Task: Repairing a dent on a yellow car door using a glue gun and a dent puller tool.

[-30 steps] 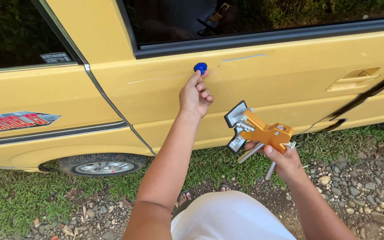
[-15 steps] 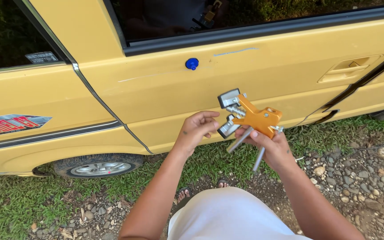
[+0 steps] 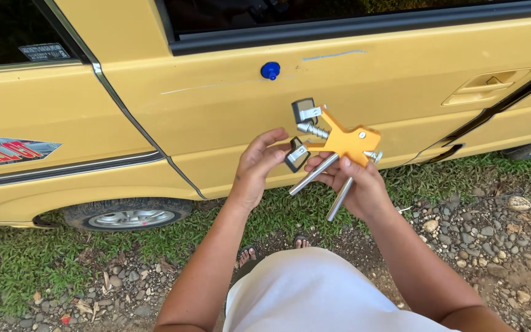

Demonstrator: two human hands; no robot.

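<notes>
An orange metal puller tool (image 3: 342, 142) with two padded feet, a screw and two silver handles is held in front of a yellow car door (image 3: 216, 117). My right hand (image 3: 354, 187) grips its handles from below. My left hand (image 3: 256, 166) touches the tool's lower black foot with its fingertips. A small blue tab (image 3: 270, 69) is stuck on the door above the tool, near a faint scratch line.
The door handle (image 3: 487, 86) is to the right. A wheel (image 3: 127, 215) shows under the car at lower left. Grass and gravel (image 3: 493, 233) cover the ground. My sandalled feet (image 3: 275, 246) stand below.
My left hand left the blue tab on the door, came down and now touches the tool's foot. The tool has been raised slightly nearer the door.
</notes>
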